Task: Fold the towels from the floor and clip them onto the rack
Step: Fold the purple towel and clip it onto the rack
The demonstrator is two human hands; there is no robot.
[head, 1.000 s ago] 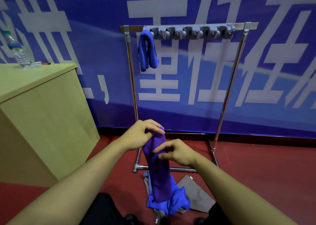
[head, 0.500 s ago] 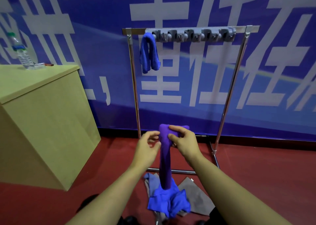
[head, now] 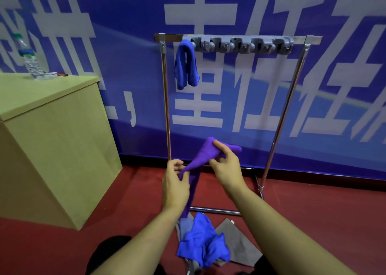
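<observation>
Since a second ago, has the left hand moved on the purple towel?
Yes. The left hand slid down the purple towel, from its top to below the right hand.

The purple towel [head: 200, 159] is only partly visible: its middle runs behind the left hand [head: 174, 182], so where the fingers actually sit on it is hidden, and its bottom end disappears behind that wrist. The grey cloth [head: 236, 239] on the floor is mostly buried under the blue towel [head: 202, 243], and the heap gets cut off at the bottom edge. The clips [head: 240, 44] on the rack [head: 277, 126] are too small to make out. The bottle [head: 29, 59] label's unreadable, and the small things beside it are just blurs.
</observation>
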